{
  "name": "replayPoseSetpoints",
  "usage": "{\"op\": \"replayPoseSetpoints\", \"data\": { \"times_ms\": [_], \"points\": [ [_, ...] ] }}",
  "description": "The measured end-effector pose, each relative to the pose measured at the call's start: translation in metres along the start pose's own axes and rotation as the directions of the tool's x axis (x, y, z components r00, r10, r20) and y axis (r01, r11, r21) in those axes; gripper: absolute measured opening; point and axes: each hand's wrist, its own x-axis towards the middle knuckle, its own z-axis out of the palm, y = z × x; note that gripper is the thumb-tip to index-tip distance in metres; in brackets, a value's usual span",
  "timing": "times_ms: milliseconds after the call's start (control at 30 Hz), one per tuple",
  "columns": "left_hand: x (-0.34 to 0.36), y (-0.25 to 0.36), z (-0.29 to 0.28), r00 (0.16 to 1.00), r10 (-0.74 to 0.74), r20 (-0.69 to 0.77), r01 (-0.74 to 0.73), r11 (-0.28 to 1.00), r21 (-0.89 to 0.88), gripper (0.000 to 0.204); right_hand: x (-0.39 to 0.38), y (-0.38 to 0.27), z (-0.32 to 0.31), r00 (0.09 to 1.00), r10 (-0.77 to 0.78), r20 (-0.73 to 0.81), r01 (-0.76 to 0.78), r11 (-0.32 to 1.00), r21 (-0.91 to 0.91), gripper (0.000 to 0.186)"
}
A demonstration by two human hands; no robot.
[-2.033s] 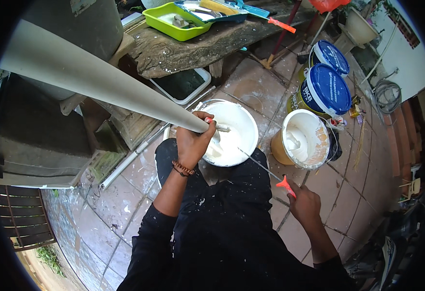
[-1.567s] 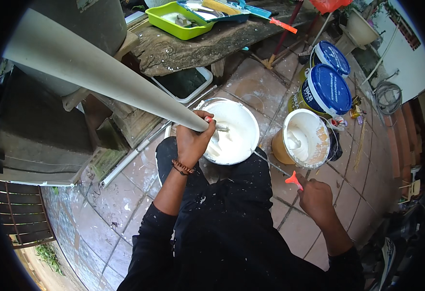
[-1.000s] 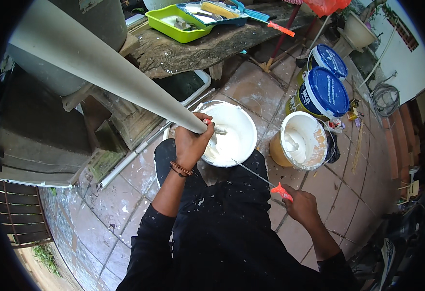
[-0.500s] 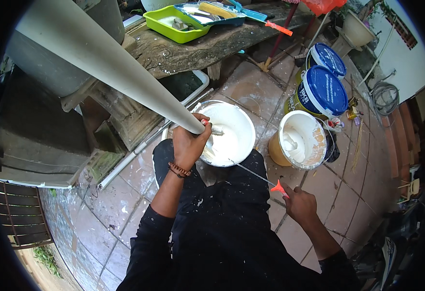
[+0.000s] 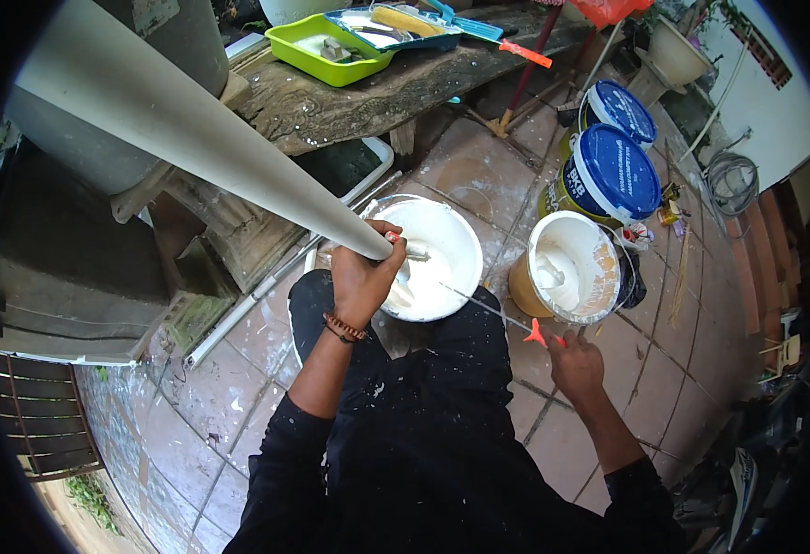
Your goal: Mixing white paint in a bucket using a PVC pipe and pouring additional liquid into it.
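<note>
A long off-white pipe (image 5: pixel 211 148) slants in from the upper left, and its lower end meets my left hand (image 5: pixel 363 282), which is closed around it. A small red bit shows at that thumb. Below the pipe's end sits a white bucket (image 5: pixel 465 231) between my knees, with white paint (image 5: pixel 428 277) in it. A pale, paint-coated piece (image 5: pixel 416 251) juts beside my fingers over the bucket; its kind is unclear. My right hand (image 5: pixel 576 365) is closed on the orange-red handle of a thin metal rod (image 5: pixel 488 307). The rod slopes left, its far end over the bucket.
On the right stands a second bucket (image 5: pixel 605 268) with white paint inside. Two blue-lidded pails (image 5: pixel 617 174) are behind it. A weathered wooden bench (image 5: pixel 331 106) carries a green tray (image 5: pixel 317 66) and a blue paint tray with a yellow roller (image 5: pixel 405 20). A thin white pipe (image 5: pixel 239 314) lies on the tiles.
My right hand has shifted slightly, and the rod's handle is turned a little differently. My left hand keeps its hold on the pipe. The whole view has shifted a little.
</note>
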Motion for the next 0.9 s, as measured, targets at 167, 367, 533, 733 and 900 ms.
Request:
{"op": "replayPoseSetpoints", "data": {
  "times_ms": [167,367,533,733,900],
  "points": [
    [0.000,0.005,-0.001,0.997,-0.055,0.055,0.055,0.998,0.005,0.015,0.011,0.011,-0.001,0.999,0.048,0.006,-0.048,0.998,-0.036,0.050],
    [0.007,0.003,-0.004,1.000,-0.029,0.008,0.029,0.999,0.016,0.016,0.004,-0.007,-0.064,0.953,0.168,0.251,-0.182,0.983,0.033,0.052],
    [0.009,-0.002,-0.007,0.999,-0.039,0.003,0.039,0.999,-0.028,0.016,0.009,-0.020,-0.110,0.898,0.168,0.408,-0.248,0.957,0.152,0.054],
    [0.007,-0.005,-0.008,0.999,-0.044,0.007,0.044,0.999,-0.024,0.015,0.002,-0.028,-0.084,0.934,0.035,0.355,-0.155,0.936,0.315,0.053],
    [0.007,-0.005,-0.013,0.999,-0.053,0.003,0.053,0.998,0.022,0.015,0.001,-0.048,-0.068,0.892,0.199,0.405,-0.323,0.909,0.265,0.059]
  ]
}}
